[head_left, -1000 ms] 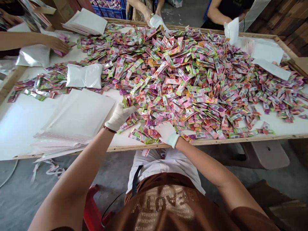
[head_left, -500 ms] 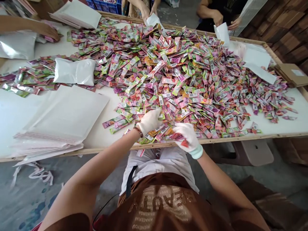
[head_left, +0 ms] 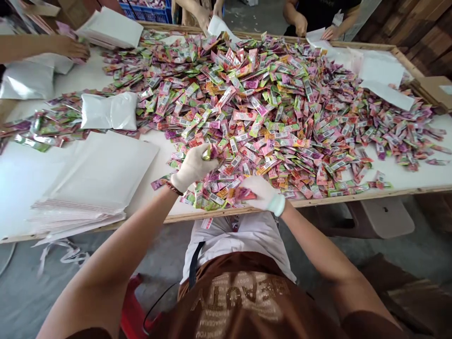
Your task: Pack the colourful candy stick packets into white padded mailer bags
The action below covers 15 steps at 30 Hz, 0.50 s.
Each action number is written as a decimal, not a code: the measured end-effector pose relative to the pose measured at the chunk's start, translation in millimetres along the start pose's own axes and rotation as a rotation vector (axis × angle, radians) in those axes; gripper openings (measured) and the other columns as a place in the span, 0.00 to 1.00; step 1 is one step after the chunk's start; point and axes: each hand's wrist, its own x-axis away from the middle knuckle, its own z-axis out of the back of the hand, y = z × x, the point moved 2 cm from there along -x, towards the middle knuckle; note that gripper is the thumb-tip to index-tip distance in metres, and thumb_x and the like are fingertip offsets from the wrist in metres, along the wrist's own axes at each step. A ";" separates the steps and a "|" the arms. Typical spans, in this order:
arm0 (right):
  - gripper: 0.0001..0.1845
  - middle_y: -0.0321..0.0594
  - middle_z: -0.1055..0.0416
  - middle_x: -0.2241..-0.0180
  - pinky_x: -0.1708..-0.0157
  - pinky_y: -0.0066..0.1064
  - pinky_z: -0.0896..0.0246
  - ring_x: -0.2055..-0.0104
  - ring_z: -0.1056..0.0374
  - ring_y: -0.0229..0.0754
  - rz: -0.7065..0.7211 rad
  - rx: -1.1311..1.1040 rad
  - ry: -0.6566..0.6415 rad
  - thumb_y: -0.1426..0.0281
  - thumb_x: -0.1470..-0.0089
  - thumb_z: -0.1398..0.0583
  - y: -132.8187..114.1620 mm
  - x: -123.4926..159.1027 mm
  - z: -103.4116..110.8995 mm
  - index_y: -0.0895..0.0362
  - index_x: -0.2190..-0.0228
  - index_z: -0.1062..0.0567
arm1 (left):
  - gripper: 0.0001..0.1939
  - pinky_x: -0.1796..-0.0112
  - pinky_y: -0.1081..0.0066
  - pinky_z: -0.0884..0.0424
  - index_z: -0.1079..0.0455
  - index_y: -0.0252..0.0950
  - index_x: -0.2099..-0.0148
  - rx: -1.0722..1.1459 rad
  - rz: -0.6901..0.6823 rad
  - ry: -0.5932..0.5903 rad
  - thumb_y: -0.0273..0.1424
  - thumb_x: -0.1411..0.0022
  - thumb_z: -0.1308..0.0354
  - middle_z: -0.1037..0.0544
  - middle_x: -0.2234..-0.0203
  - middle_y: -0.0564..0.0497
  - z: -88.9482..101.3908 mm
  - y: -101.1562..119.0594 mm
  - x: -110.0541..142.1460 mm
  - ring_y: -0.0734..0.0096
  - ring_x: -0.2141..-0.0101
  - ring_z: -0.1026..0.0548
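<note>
Person at a white table (head_left: 21,188), gloves on both hands. Left hand (head_left: 192,168) curled, thumb and fingers pinching a greenish sachet (head_left: 207,152) over the near side of the pile (head_left: 261,113). Right hand (head_left: 260,192) sits lower, by the table's near edge, fingers bent over some pink and red sachets (head_left: 244,193); blurry, so from here I can't tell if it grips them. Hands apart, loose sachets between them. Pile is small printed packets, pink, green, purple, orange, covering the table's middle and right. Stack of white bags (head_left: 102,165) lies flat left of the left hand, lowest ones poking past the wooden rim (head_left: 190,215). Beyond that stack a plump white bag (head_left: 108,110) rests on sachets. Far left, a co-worker's hand (head_left: 72,47) is near a shiny bag (head_left: 27,80). Across the table, two more co-workers handle a raised white bag (head_left: 219,28) and a paler one (head_left: 316,36).
</note>
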 end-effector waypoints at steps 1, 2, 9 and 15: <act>0.20 0.50 0.24 0.55 0.49 0.47 0.40 0.51 0.30 0.56 0.045 0.139 -0.098 0.70 0.54 0.34 -4.6 -11.7 -7.5 0.60 0.57 0.23 | 0.09 0.76 0.75 0.44 0.40 0.37 0.71 -0.014 -0.014 -0.024 0.31 0.48 0.40 0.37 0.81 0.59 5.3 -2.1 3.5 0.79 0.79 0.42; 0.22 0.52 0.25 0.52 0.48 0.47 0.42 0.48 0.32 0.57 0.076 0.279 -0.189 0.70 0.53 0.35 -8.7 -21.7 -15.3 0.61 0.54 0.24 | 0.09 0.75 0.74 0.44 0.40 0.37 0.71 -0.048 -0.026 -0.056 0.31 0.47 0.41 0.37 0.81 0.59 7.6 -4.4 7.3 0.79 0.78 0.42; 0.21 0.54 0.28 0.52 0.54 0.45 0.46 0.51 0.34 0.55 0.108 0.634 -0.315 0.72 0.49 0.37 -15.1 -34.0 -46.8 0.61 0.53 0.26 | 0.11 0.68 0.67 0.35 0.30 0.37 0.58 -0.556 0.010 -0.333 0.34 0.44 0.42 0.24 0.71 0.48 -38.6 -27.1 30.9 0.61 0.69 0.25; 0.07 0.45 0.25 0.61 0.53 0.44 0.46 0.58 0.33 0.48 0.311 0.490 -0.131 0.71 0.43 0.43 -8.5 -1.4 -17.4 0.58 0.63 0.26 | 0.23 0.51 0.60 0.31 0.31 0.36 0.45 -0.598 -0.069 -0.375 0.29 0.44 0.42 0.21 0.55 0.39 -54.6 -37.5 37.3 0.51 0.52 0.24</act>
